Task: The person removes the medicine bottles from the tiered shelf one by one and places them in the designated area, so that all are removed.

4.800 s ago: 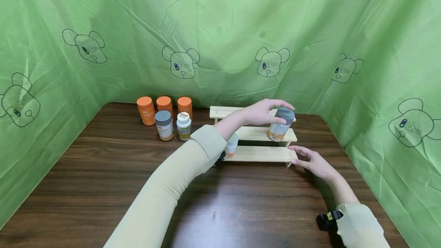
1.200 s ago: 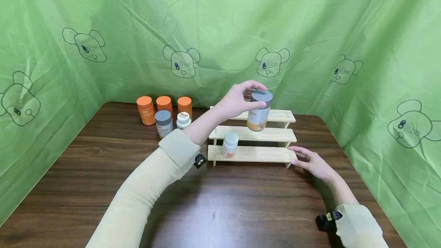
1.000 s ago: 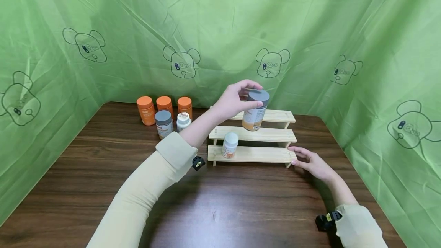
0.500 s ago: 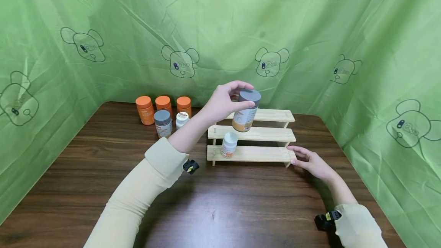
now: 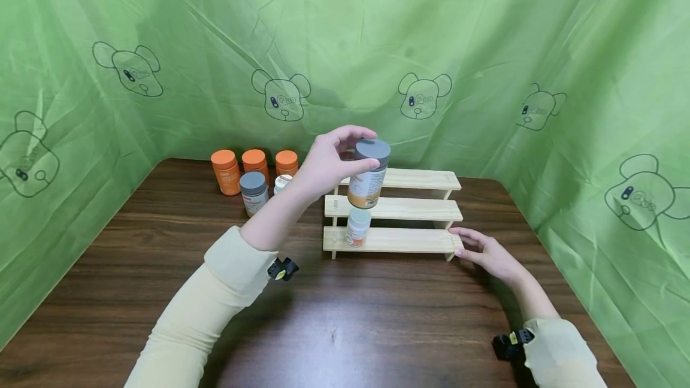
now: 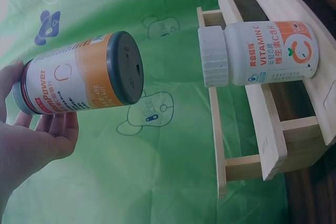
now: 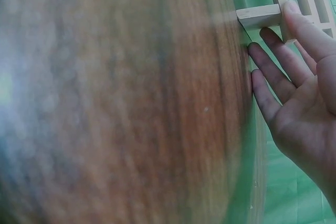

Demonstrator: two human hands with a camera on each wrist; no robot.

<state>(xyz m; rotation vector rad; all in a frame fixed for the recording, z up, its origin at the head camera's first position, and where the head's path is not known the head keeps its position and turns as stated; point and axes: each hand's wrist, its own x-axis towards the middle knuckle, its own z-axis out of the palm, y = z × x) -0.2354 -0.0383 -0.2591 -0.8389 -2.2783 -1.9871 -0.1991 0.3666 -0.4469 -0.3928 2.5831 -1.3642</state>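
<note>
At left centre of the head view my left hand (image 5: pixel 323 160) pinches the grey-capped bottle (image 5: pixel 368 173) by its cap, and since a second ago I have carried it leftward off the rack's right half, so it hangs in the air directly above the white vitamin bottle (image 5: pixel 357 227) on the lowest shelf of the wooden rack (image 5: pixel 409 241), unplaced. Lower right, my right hand (image 5: pixel 487 253) keeps flat, relaxed fingers against the rack's corner, steadying it.

Green bear-print cloth (image 5: pixel 345 35) surrounds dark wooden table (image 5: pixel 135 268).

Three orange bottles (image 5: pixel 256 165), green backdrop (image 5: pixel 485 35)
</note>
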